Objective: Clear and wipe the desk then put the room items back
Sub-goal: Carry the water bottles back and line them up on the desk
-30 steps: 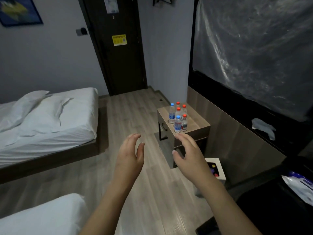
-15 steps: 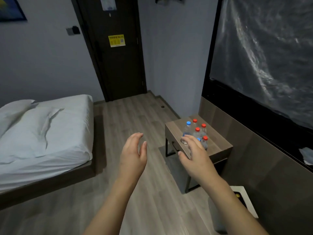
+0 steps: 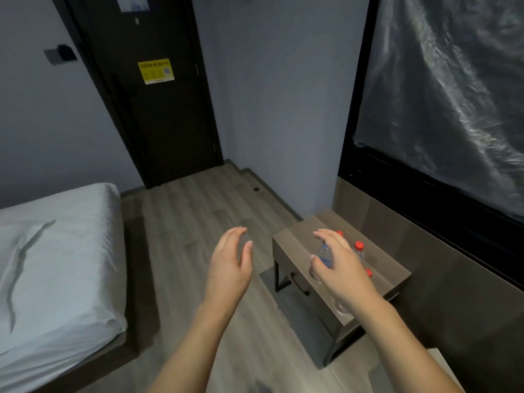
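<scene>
- While both hands reach out ahead, spread and holding nothing, looks like the approach to a pick-up in the put-back part of the task.
- Right hand point(image 3: 337, 268): fingers wide and curved, poised over the small wooden counter point(image 3: 297, 238), hiding most of the water bottles point(image 3: 359, 251) standing on it.
- Bottles: a cluster on the counter top, upright; red caps showing past the knuckles, one blue-labelled bottle point(image 3: 324, 255) glimpsed between thumb and fingers. Cannot tell whether skin touches plastic yet; no closed grip visible.
- Left hand point(image 3: 231, 265): open, palm turned inward, out over the floor point(image 3: 198, 211) left of the counter, well apart from the bottles.
- Nearby: bed point(image 3: 56, 251) to the left, dark door point(image 3: 158, 95) ahead, plastic-covered panel point(image 3: 442, 89) on the right wall.
- Next move, by judgement: lower the right hand, close round one bottle's body below the cap, lift straight up to avoid knocking its neighbours.
- Risk: tight cluster, light bottles, easy to topple with a sideways sweep; left hand probably needed for a second bottle or for steadying.
</scene>
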Action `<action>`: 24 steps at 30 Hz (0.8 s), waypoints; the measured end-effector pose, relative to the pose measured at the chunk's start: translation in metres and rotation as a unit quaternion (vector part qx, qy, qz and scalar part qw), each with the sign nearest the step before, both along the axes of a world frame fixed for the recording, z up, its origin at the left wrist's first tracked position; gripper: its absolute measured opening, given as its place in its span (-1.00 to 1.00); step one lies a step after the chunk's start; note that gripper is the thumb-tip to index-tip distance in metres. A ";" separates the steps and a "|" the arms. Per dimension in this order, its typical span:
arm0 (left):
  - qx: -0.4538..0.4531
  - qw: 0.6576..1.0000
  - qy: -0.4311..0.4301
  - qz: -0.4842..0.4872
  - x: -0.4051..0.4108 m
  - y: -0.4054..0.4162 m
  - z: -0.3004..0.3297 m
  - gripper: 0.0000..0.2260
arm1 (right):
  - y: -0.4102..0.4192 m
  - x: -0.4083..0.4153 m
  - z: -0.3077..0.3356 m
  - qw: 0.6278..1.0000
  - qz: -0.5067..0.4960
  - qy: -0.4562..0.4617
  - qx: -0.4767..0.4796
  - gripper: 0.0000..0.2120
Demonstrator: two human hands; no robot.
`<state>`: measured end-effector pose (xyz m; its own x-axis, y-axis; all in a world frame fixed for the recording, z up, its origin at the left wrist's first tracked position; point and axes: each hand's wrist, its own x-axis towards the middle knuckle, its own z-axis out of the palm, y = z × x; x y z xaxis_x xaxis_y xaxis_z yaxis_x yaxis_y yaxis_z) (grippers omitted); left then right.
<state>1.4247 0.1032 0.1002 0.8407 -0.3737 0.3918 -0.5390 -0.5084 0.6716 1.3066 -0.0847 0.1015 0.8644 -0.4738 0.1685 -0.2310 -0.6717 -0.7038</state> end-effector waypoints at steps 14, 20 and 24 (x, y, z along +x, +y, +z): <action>0.039 0.990 -0.003 -0.134 0.182 -0.143 -0.011 -0.71 | -0.141 0.113 -0.023 0.981 -0.189 0.015 0.049 -0.58; 0.076 0.947 0.010 -0.311 0.219 -0.225 -0.059 -0.74 | -0.161 0.103 -0.048 0.946 -0.313 0.063 0.060 -0.58; 0.118 0.916 0.058 -0.379 0.227 -0.279 -0.111 -0.73 | -0.170 0.098 -0.066 0.919 -0.375 0.099 0.073 -0.56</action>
<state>1.6514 -0.1756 -0.0105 0.3356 -0.9301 0.1490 -0.7291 -0.1563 0.6663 1.4044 -0.2543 0.0351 0.2919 -0.9539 -0.0692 -0.7238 -0.1730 -0.6680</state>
